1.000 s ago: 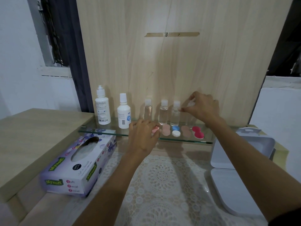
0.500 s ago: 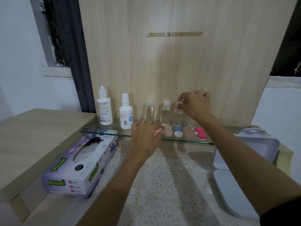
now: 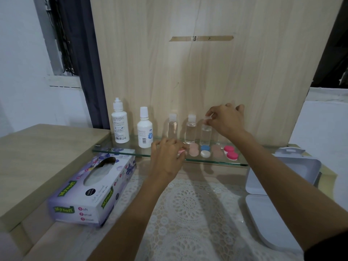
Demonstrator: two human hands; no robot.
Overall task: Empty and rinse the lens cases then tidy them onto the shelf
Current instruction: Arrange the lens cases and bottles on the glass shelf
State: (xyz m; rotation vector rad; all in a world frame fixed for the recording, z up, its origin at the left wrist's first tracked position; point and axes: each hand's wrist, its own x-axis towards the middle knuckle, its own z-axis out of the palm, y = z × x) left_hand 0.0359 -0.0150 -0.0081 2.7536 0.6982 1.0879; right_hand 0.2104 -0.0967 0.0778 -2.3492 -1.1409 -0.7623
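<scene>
Our left hand point(image 3: 166, 157) lies palm-down at the glass shelf point(image 3: 107, 147), its grip curled round a pink lens case point(image 3: 181, 152). Our right hand point(image 3: 226, 121), held higher, pinches the cap of a small clear bottle point(image 3: 205, 134).

Materials — surfaces
Shelf point(image 3: 107, 148): clear glossy glass; panel point(image 3: 207, 76): matt wood grain; cloth point(image 3: 188, 202): white lace; bottles point(image 3: 190, 131) — clear plastic.

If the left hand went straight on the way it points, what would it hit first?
Likely the leftmost clear bottle on the shelf, just beyond the left hand and the pink case it holds; depth is hard to judge.
</scene>
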